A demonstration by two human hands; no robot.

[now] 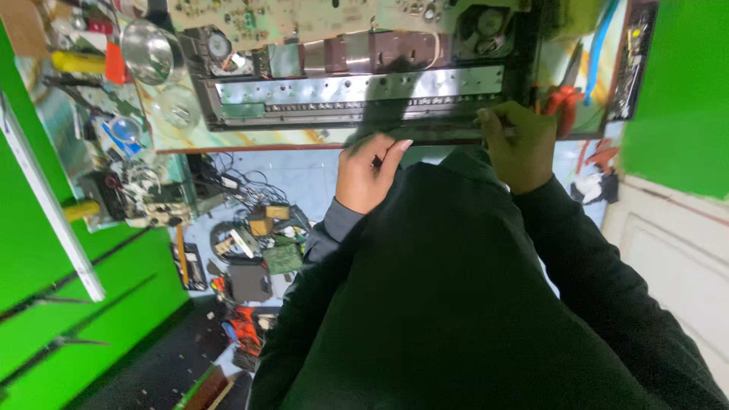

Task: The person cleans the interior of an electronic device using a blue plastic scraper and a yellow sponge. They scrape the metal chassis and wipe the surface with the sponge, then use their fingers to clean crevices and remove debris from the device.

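Head view is showing a person leaning over an opened electronic chassis (357, 91) lying on the surface (304, 137). Left hand (367, 175) is resting at the chassis's near edge, its grip curled around something small and dark, too small to identify. Right hand (519, 144) is pinching a thin tool (497, 130) against the same edge. Judging from this, working well means bracing the frame while keeping the tool steady. Loose parts (258, 243) are littering the floor below.
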